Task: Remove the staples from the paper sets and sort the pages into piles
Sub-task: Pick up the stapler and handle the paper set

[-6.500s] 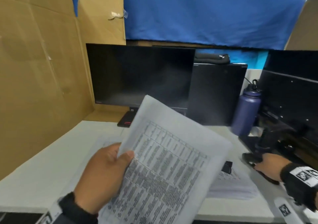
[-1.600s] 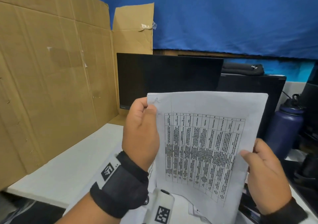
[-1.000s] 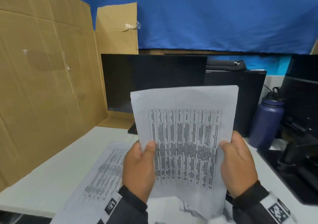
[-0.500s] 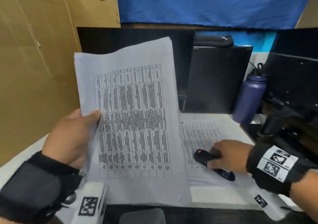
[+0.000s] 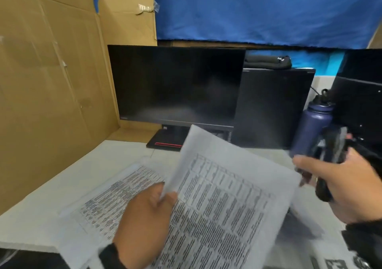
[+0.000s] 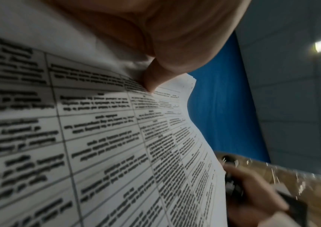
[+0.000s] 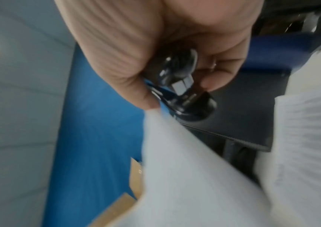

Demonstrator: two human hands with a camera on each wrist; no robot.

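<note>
White printed sheets (image 5: 223, 208) hang above the desk (image 5: 78, 182), pinched at one edge by the left hand (image 5: 144, 225); the right hand (image 5: 347, 188) curls around a black staple remover (image 7: 182, 95) (blurred) beside them.

printed paper set (image 5: 223, 202) held tilted, black staple remover (image 7: 182, 95)

A black monitor (image 5: 175, 84) stands at the back of the white desk (image 5: 41, 213). Left of the monitor rises a brown cardboard panel (image 5: 47, 82); above it hangs blue cloth (image 5: 258, 10); right of it stands a dark blue bottle (image 5: 312, 124).
</note>
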